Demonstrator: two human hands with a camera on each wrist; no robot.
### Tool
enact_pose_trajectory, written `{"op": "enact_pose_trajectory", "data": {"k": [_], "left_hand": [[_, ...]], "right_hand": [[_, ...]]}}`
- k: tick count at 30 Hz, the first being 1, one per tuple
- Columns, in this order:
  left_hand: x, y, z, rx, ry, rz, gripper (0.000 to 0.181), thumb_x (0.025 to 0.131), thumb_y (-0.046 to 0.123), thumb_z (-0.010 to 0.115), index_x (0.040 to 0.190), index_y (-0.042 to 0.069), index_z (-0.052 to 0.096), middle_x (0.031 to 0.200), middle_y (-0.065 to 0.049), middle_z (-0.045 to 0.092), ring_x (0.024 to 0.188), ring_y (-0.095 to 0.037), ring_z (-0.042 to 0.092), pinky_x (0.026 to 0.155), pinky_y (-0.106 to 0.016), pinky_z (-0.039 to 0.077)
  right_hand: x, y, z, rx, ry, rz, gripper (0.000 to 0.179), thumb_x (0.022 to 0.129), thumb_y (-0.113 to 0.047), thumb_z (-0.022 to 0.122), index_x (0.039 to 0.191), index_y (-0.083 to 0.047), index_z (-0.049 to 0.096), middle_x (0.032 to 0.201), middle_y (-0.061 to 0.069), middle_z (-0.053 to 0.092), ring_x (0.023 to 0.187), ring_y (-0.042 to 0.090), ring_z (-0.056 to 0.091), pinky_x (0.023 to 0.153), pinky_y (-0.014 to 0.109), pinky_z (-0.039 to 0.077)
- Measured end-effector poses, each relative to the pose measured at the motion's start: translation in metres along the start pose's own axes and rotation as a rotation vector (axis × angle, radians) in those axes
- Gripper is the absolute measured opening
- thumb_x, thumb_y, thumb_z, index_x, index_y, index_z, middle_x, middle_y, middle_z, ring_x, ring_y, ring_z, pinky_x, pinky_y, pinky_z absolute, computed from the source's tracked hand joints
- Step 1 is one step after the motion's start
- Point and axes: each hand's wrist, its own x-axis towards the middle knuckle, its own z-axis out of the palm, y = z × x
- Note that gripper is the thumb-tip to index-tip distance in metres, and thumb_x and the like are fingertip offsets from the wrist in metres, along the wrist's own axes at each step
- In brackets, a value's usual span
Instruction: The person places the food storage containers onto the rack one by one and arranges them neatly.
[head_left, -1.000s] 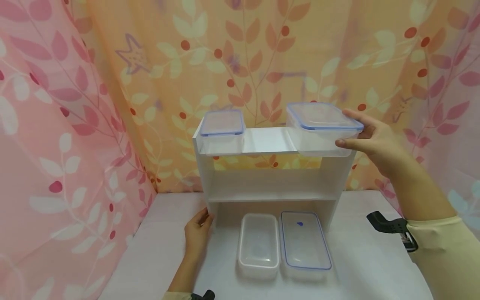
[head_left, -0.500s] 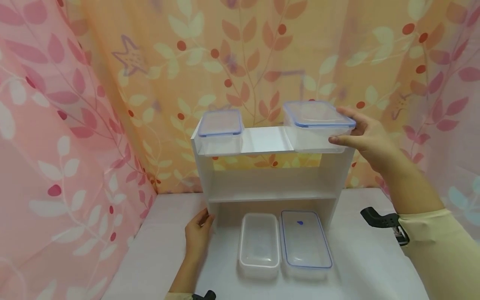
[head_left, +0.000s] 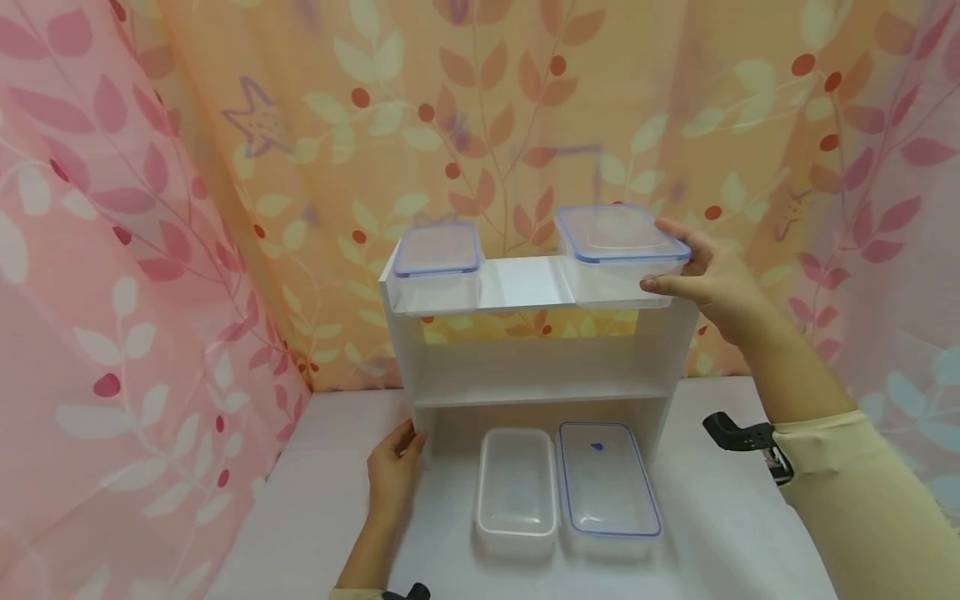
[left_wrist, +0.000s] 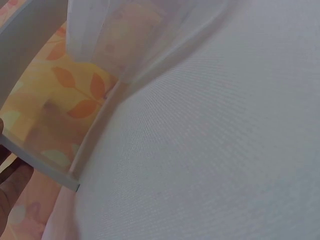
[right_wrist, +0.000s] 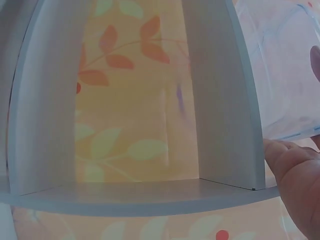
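Note:
My right hand grips the right end of a clear food container with a blue-edged lid, thumb in front and fingers behind. This container is on the right part of the top of a white two-tier shelf. In the right wrist view, part of the hand shows beside the clear container. Low on the left, my left hand holds the shelf's side panel between thumb and fingers. The left wrist view shows the fingers at that panel.
A smaller blue-lidded container sits on the shelf's top left. On the white table, before the shelf's bottom opening, a white-rimmed container and a blue-rimmed one lie side by side. A patterned curtain hangs behind.
The right hand and its container have shifted left along the shelf top, slightly nearer the smaller container. The left hand has stayed at the side panel.

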Motion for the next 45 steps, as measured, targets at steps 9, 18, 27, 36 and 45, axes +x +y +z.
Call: {"op": "enact_pose_trajectory", "data": {"k": [9, 18, 27, 36, 45], "left_hand": [[0.001, -0.002, 0.001, -0.017, -0.007, -0.009, 0.038, 0.096, 0.016, 0.075, 0.13, 0.003, 0.069, 0.119, -0.018, 0.074, 0.107, -0.029, 0.072, 0.077, -0.014, 0.054], [0.002, -0.003, 0.0, 0.006, -0.005, -0.003, 0.035, 0.095, 0.012, 0.074, 0.129, 0.003, 0.07, 0.116, -0.018, 0.075, 0.106, -0.027, 0.072, 0.077, -0.013, 0.053], [0.001, -0.001, 0.0, 0.015, 0.001, 0.005, 0.035, 0.097, 0.007, 0.071, 0.131, 0.0, 0.068, 0.117, -0.019, 0.074, 0.108, -0.032, 0.071, 0.076, -0.014, 0.053], [0.004, -0.003, -0.002, 0.027, -0.023, 0.02, 0.036, 0.096, 0.017, 0.075, 0.129, 0.003, 0.07, 0.116, -0.02, 0.074, 0.107, -0.027, 0.072, 0.078, -0.014, 0.053], [0.003, -0.003, -0.003, 0.054, -0.023, 0.025, 0.038, 0.095, 0.016, 0.075, 0.13, 0.001, 0.069, 0.117, -0.018, 0.074, 0.108, -0.026, 0.072, 0.08, -0.012, 0.052]], "right_hand": [[0.0, 0.002, -0.002, -0.026, -0.032, 0.015, 0.094, 0.091, -0.002, 0.075, 0.165, -0.022, 0.021, 0.141, 0.01, 0.047, 0.108, 0.007, 0.061, 0.084, 0.017, 0.051], [0.001, -0.002, -0.004, -0.067, -0.071, 0.028, 0.093, 0.093, -0.003, 0.074, 0.165, -0.021, 0.019, 0.124, 0.0, 0.059, 0.101, 0.007, 0.064, 0.083, 0.02, 0.053], [0.004, -0.007, -0.007, -0.109, -0.115, 0.051, 0.095, 0.093, -0.004, 0.073, 0.165, -0.024, 0.015, 0.136, 0.012, 0.048, 0.102, 0.008, 0.063, 0.083, 0.021, 0.054], [-0.009, -0.017, -0.011, -0.091, -0.121, -0.045, 0.095, 0.093, 0.004, 0.071, 0.166, -0.02, 0.015, 0.167, 0.013, 0.023, 0.137, 0.017, 0.048, 0.094, 0.013, 0.049], [-0.029, -0.026, -0.014, -0.192, -0.068, -0.055, 0.093, 0.095, -0.002, 0.072, 0.165, -0.026, 0.016, 0.173, 0.001, 0.013, 0.158, 0.022, 0.014, 0.115, 0.022, 0.031]]}}
